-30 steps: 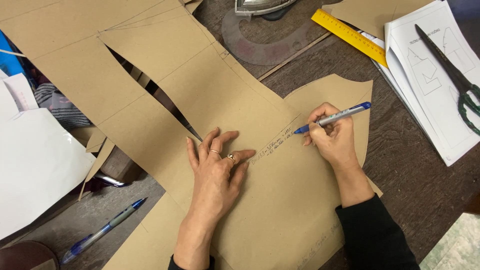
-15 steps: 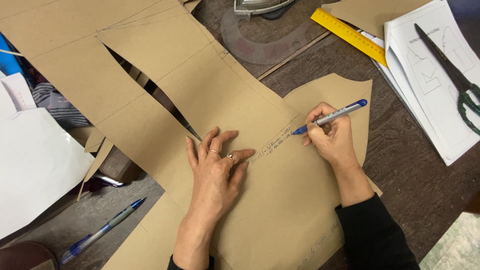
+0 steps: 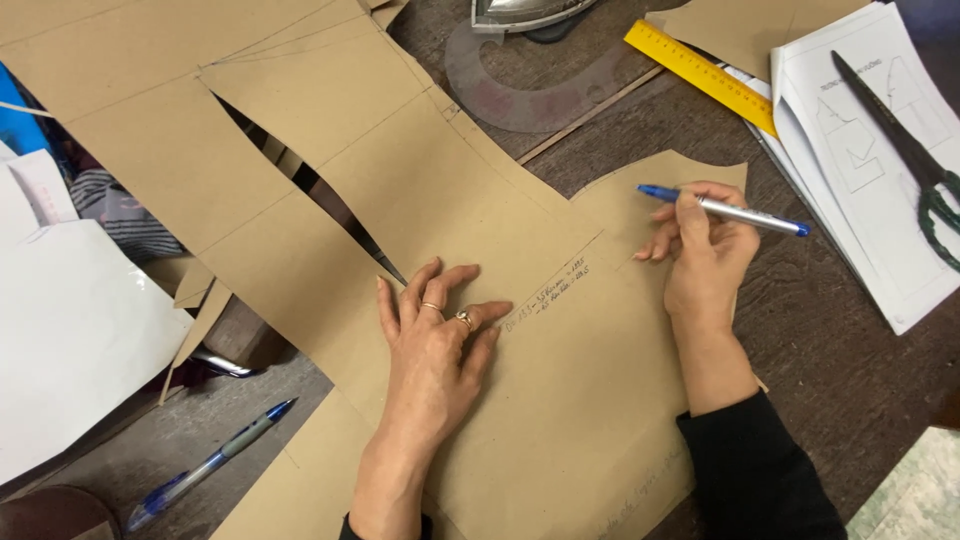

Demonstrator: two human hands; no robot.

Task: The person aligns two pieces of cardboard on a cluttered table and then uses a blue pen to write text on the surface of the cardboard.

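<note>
1. Right hand (image 3: 705, 255) has lifted off the brown paper (image 3: 470, 215). A sec ago the pen (image 3: 722, 209) tip was down at the end of the small written lines, aimed left & low; now the pen lies crosswise in the closed fingers, cap end left, tip clear of the sheet.
2. Means: writing has paused or is done, by the look of it. Two short lines of small notes (image 3: 550, 295) sit on the paper just right of the left fingertips; not legible here.
3. Left hand (image 3: 435, 335) hasn't moved: flat, fingers spread, palm down on the paper, gripping nothing, just pinning the sheet. Rings on two fingers.
4. Paper covers most of the counter (image 3: 850, 370), with a long dark slit between two panels up-left of the left hand.
5. Around: yellow ruler (image 3: 700, 75) & scissors (image 3: 905, 150) on white sheets (image 3: 860, 200) top right, second blue pen (image 3: 210, 465) lower left, well apart from both hands.
</note>
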